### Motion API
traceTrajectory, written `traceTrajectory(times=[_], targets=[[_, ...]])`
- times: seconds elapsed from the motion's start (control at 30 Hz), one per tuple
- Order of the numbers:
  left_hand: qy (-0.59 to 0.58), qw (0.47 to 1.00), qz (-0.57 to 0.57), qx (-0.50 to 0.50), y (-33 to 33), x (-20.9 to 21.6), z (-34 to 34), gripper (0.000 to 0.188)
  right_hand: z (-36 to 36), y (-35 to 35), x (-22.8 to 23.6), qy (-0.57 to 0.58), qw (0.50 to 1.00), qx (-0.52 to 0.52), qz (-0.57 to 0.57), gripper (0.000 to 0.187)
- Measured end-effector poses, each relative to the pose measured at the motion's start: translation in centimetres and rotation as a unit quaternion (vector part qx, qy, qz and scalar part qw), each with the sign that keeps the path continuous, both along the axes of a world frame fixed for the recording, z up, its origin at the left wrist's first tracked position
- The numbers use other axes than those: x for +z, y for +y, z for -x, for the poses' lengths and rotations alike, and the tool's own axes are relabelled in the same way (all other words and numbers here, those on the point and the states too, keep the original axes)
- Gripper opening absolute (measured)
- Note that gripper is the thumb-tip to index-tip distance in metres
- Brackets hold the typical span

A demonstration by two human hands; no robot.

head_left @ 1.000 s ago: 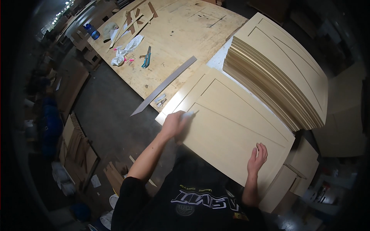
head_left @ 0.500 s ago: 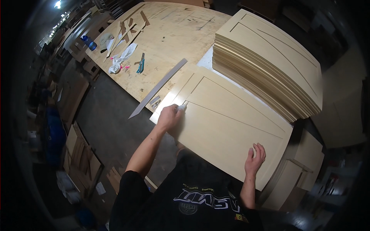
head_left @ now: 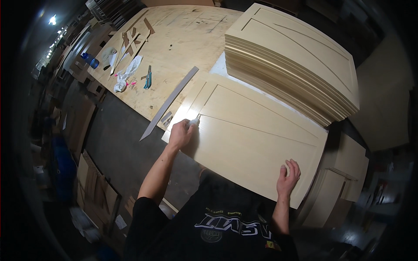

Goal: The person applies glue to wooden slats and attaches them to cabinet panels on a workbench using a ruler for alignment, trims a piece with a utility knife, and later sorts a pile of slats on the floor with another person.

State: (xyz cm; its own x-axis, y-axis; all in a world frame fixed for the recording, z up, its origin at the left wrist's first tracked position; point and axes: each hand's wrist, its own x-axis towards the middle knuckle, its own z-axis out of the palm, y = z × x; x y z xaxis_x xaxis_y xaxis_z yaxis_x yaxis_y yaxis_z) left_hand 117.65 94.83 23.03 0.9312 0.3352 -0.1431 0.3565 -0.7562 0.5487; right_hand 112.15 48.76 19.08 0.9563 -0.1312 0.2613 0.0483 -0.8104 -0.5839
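1. Our left hand has brought the tip of the small white bottle from just beside the slanting groove to its end since a second ago, at ten o'clock on the pale panel.
2. We grip that bottle; our right hand, at four o'clock, is loosely curled, empty; we cannot tell whether it touches the panel.
3. Beyond, our head view shows stacked panels at one o'clock, a grey strip at ten.

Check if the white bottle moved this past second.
Yes: against the panel's nearer long groove, the white bottle has moved slightly forward, its tip now about at the groove's left end.
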Motion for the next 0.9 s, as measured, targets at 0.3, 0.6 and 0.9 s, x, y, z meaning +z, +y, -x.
traceTrajectory(times=[0.3,0.6,0.9], targets=[[-0.045,0.993,0.090,-0.057,-4.6,-0.6,0.5,0.036,2.2,-4.0,0.1,-0.042,0.993,-0.093,-0.064,0.023],[0.067,0.902,0.305,-0.298,-18.7,0.7,-0.2,0.029,4.6,-7.6,-0.6,-0.083,0.942,-0.227,-0.235,0.023],[0.060,0.795,0.194,-0.571,-32.9,3.1,0.1,0.029,5.7,-8.0,-0.9,-0.153,0.905,-0.291,-0.270,0.045]])
